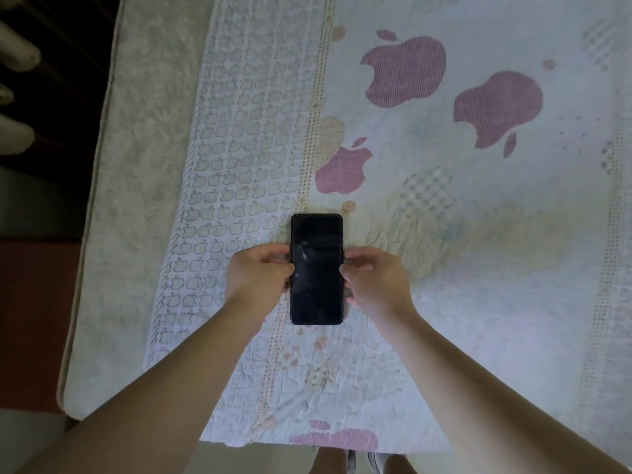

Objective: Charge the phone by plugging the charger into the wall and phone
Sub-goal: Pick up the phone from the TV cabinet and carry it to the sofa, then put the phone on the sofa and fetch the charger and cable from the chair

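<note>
A black phone (316, 241) lies flat, screen up and dark, on a pale blanket (444, 268) printed with pink apple shapes. My left hand (256, 271) curls against the phone's left long edge, fingertips touching it. My right hand (374, 278) touches the right long edge in the same way. Both hands pinch the phone's sides while it rests on the blanket. No charger, cable or wall socket is in view.
The blanket covers a cream mattress (136, 165) whose left edge drops to a dark floor (30, 302). White radiator ribs (17, 53) show at the upper left. My legs and shoes (362, 461) stand at the bed's near edge.
</note>
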A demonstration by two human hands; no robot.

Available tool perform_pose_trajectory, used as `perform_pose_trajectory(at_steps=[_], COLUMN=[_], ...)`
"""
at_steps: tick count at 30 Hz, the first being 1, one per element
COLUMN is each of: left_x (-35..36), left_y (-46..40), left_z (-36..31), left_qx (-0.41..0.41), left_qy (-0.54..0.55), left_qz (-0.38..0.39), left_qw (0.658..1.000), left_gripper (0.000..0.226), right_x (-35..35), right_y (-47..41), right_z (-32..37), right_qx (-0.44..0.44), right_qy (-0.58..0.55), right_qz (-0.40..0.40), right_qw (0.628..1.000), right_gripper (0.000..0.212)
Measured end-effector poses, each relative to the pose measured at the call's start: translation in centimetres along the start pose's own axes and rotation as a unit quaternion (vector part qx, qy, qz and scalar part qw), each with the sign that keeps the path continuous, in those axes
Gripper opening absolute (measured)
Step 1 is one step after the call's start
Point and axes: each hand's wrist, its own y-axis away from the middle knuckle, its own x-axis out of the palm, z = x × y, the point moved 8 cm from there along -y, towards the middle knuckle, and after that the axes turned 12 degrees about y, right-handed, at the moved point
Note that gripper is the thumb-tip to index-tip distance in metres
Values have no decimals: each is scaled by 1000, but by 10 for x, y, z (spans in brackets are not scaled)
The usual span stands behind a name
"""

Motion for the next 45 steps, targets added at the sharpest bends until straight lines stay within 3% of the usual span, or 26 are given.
perform_pose_trajectory(at_steps=[10,20,26,29,33,37,45], left_x=[-1,-6,-14,-16,-19,-31,-92], left_y=[-1,10,43,68,107,147,248], left_z=[-3,0,-13,-21,-40,-56,-69], left_qx=[14,22,94,118,163,176,166], left_qy=[-27,-38,-205,-250,-335,-393,-430], left_qz=[2,24,3,0,-18,-57,-128], left_qw=[1000,999,974,961,928,901,878], left_gripper=[38,24,33,43,51,59,65], right_x=[-2,-3,-22,-29,-41,-56,-74], right_y=[-2,1,15,32,66,98,166], right_z=[-1,5,16,33,74,108,150], right_qx=[0,-17,-74,-148,-278,-327,-354], right_qy=[14,56,164,288,485,595,633], right_qz=[-12,33,40,54,14,-25,-4], right_qw=[1000,998,983,945,829,734,688], right_gripper=[20,22,28,37,42,44,65])
